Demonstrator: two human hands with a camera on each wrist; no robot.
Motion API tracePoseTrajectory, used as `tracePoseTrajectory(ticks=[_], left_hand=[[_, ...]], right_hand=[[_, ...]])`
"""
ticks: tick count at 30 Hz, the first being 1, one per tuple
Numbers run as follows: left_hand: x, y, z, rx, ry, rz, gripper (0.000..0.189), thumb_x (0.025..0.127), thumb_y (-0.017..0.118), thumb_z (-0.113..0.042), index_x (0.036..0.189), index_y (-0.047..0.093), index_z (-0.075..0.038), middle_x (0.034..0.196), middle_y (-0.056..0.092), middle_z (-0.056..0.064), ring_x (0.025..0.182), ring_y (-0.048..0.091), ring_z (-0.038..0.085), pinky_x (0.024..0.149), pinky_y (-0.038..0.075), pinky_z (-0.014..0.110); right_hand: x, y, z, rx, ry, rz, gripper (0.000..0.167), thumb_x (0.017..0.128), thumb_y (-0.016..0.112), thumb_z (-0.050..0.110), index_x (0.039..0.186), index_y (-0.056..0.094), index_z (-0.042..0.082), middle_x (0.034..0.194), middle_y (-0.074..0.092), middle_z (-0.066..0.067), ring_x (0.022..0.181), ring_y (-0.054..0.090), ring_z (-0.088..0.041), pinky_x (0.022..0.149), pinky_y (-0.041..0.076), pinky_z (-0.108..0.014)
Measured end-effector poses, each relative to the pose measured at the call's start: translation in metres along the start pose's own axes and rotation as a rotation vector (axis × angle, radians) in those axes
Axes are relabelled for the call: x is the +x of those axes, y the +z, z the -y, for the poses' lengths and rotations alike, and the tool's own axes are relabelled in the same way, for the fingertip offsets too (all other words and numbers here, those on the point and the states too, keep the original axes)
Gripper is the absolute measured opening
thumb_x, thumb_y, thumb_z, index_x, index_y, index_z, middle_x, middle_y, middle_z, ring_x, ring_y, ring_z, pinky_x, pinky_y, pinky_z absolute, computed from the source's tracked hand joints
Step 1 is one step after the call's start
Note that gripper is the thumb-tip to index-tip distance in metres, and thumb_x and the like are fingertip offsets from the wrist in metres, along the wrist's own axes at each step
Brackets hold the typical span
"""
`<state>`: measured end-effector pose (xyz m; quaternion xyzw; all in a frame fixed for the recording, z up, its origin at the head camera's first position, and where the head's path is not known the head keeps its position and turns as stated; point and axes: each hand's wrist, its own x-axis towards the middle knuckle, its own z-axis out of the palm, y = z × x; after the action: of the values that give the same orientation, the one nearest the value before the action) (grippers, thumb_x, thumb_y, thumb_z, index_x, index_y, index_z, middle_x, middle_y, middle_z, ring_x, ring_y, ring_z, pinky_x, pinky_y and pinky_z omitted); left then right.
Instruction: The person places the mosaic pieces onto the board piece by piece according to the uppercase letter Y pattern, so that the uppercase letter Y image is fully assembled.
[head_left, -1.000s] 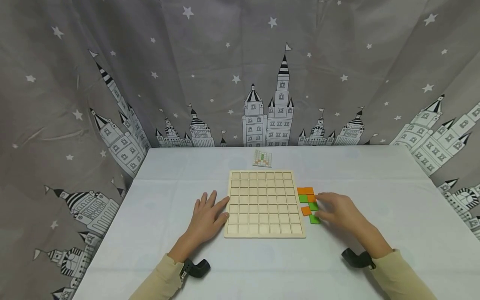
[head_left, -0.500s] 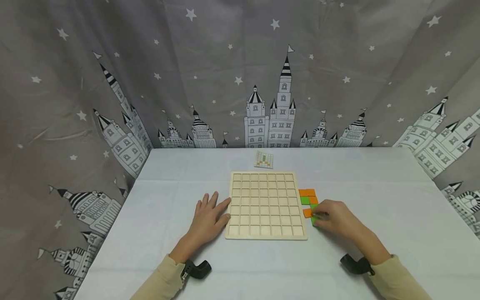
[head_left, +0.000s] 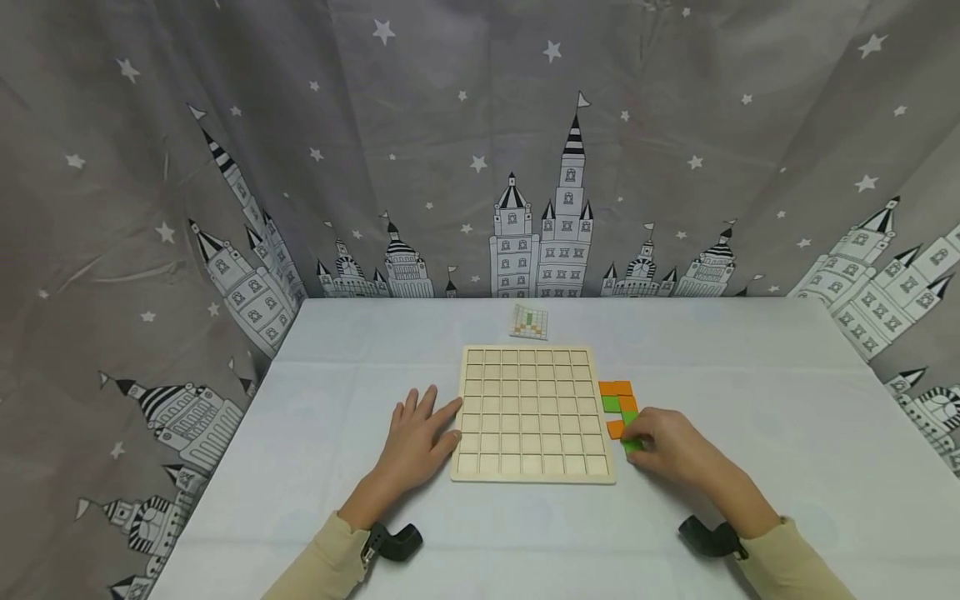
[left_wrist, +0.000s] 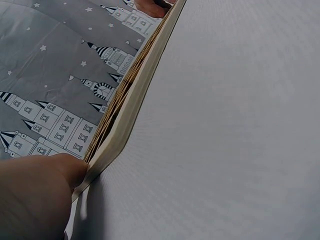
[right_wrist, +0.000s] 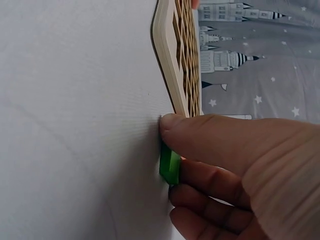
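Note:
My left hand (head_left: pixel 411 442) lies with spread fingers at the left edge of a pale wooden grid board (head_left: pixel 531 478). Its thumb and forefinger touch that edge; the left wrist view has the thumb (left_wrist: pixel 72 170) against the board's corner. To the right of the board, my right hand (head_left: pixel 675 446) pinches a green square tile (right_wrist: pixel 171 167) between thumb and fingers, low over the white cloth. Partly behind its fingertips is another green tile (head_left: pixel 628 416). An orange tile (head_left: pixel 615 429) lies just left of those fingertips.
Above the right hand sit two orange tiles (head_left: pixel 615 388) side by side, with a green tile (head_left: pixel 611 404) and an orange tile (head_left: pixel 627 403) below them. A small card (head_left: pixel 529 322) with a coloured grid pattern lies behind the board. A grey castle-print curtain (head_left: pixel 360 100) hangs behind the table.
My right hand has moved toward me along the tiles, and its fingers have closed on the nearest green tile. The left hand stays at the board; the head view has shifted slightly.

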<state>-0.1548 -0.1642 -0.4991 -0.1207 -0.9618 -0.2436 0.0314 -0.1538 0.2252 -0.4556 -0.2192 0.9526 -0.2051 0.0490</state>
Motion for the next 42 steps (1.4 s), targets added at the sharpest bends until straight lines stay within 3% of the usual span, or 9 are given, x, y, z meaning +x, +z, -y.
tracePoseTrajectory(ticks=[18,33,42], left_hand=[[-0.001,0.000,0.001,0.002,0.013,-0.010,0.049,0.098,0.061,-0.030,0.144,0.059,-0.012,0.159,0.038,0.030,0.149,0.025,0.058,0.116,0.020,0.076],[-0.001,0.001,0.002,0.002,0.032,-0.018,0.049,0.099,0.061,-0.030,0.144,0.059,-0.012,0.158,0.039,0.032,0.149,0.025,0.059,0.115,0.020,0.077],[-0.001,0.003,0.003,0.004,0.037,-0.022,0.049,0.099,0.061,-0.030,0.145,0.059,-0.012,0.158,0.038,0.031,0.149,0.024,0.059,0.115,0.019,0.076]], right_hand=[[-0.001,0.000,0.003,0.000,-0.018,0.035,0.021,0.077,0.080,0.002,0.096,0.080,0.011,0.089,0.067,0.005,0.078,0.052,-0.007,0.071,0.051,-0.025],[0.003,-0.003,0.004,-0.020,-0.052,-0.011,0.021,0.075,0.075,0.003,0.092,0.080,0.013,0.083,0.061,0.008,0.074,0.047,-0.007,0.066,0.044,-0.022],[0.014,-0.009,0.009,-0.021,-0.142,-0.048,0.019,0.076,0.074,0.002,0.090,0.078,0.015,0.084,0.062,0.008,0.076,0.049,-0.006,0.067,0.045,-0.023]])
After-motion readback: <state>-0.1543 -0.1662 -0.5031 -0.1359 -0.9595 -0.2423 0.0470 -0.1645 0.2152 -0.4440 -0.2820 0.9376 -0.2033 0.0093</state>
